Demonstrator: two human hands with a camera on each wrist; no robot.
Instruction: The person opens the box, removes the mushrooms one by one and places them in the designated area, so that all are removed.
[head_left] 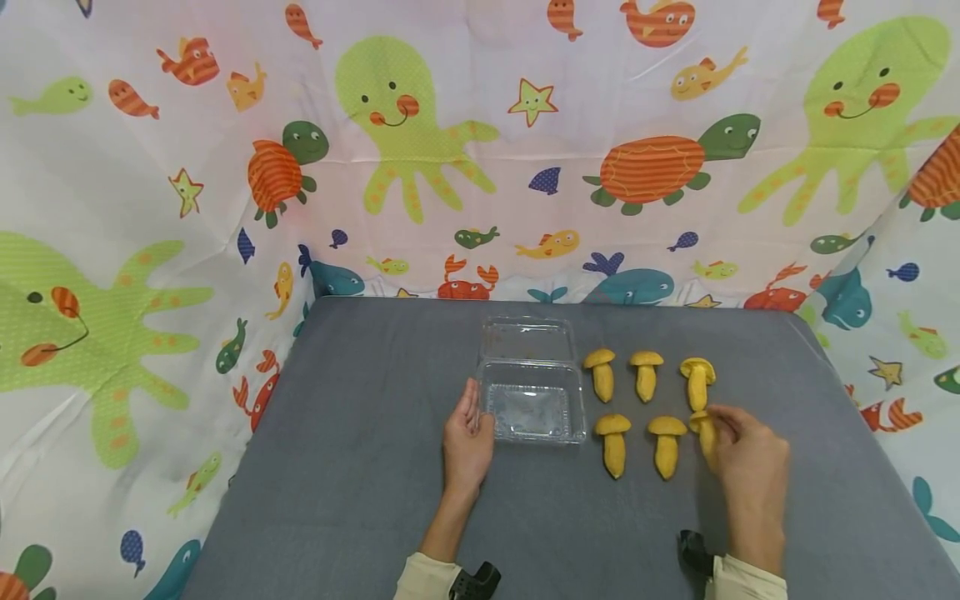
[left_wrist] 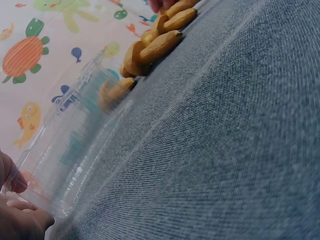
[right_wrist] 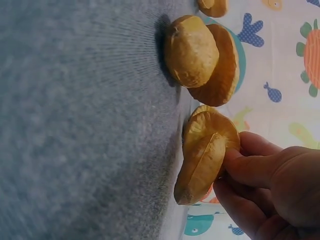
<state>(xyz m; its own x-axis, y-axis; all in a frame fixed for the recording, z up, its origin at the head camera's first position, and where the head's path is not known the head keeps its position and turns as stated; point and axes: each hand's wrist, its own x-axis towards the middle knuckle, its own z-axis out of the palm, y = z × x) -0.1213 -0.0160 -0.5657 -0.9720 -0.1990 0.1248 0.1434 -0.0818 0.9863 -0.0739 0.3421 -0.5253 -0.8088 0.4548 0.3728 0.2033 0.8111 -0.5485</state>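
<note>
A clear plastic clamshell box [head_left: 534,408] lies unfolded on the grey table, its lid [head_left: 527,342] laid back toward the far side. My left hand [head_left: 467,442] grips the box's left edge, the thumb on the near side of the rim. With my right hand [head_left: 753,454] I pinch a yellow mushroom [right_wrist: 202,160] between thumb and fingers, at the right end of the near row. Beside it in that row are two more mushrooms, one at the middle [head_left: 666,446] and one nearest the box [head_left: 613,444].
A far row holds three more yellow mushrooms: left [head_left: 602,373], middle [head_left: 646,375] and right [head_left: 697,383]. Grey cloth [head_left: 337,467] covers the table. Behind and at both sides hangs a white curtain [head_left: 480,67] printed with sea animals.
</note>
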